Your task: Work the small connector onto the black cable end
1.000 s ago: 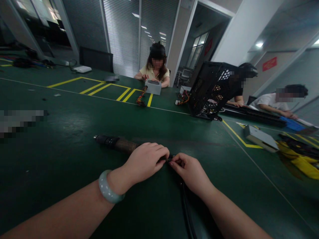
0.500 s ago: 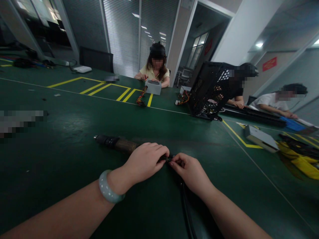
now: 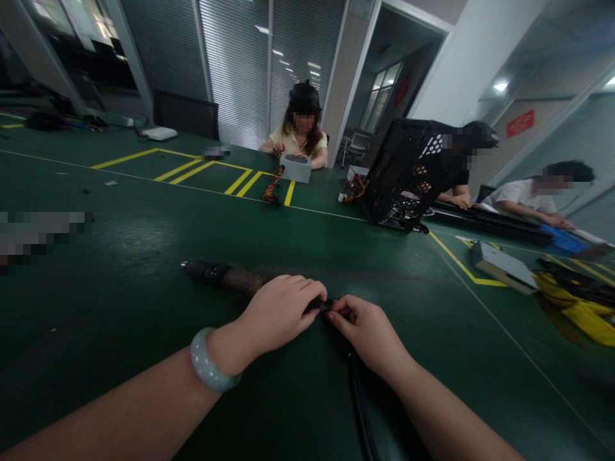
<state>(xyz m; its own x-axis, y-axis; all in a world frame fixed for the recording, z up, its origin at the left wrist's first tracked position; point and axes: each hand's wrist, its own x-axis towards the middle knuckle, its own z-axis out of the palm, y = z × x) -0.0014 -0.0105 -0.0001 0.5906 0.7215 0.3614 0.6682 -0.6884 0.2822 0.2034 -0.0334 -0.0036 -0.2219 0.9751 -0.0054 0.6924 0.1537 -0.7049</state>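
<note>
An electric screwdriver point(image 3: 240, 280) with a black front and brown body lies on the green table, its metal tip pointing left. My left hand point(image 3: 286, 307), a pale bangle at its wrist, is closed round the tool's rear end and hides it. Close against it, my right hand point(image 3: 362, 326) pinches a small dark plug at the same end; the fingers cover most of it. From under my right hand a black cable point(image 3: 360, 397) runs down toward the near table edge.
Across the table a person handles a grey power supply point(image 3: 295, 168) with coloured wires. A black computer case point(image 3: 403, 173) stands at the right, with two more people beyond it. A grey box point(image 3: 503, 266) and yellow-and-black items point(image 3: 583, 314) lie far right.
My hands, the screwdriver and the cable hold the same place. Across the table, the person's hand has come down a little and the red item by it no longer shows.
</note>
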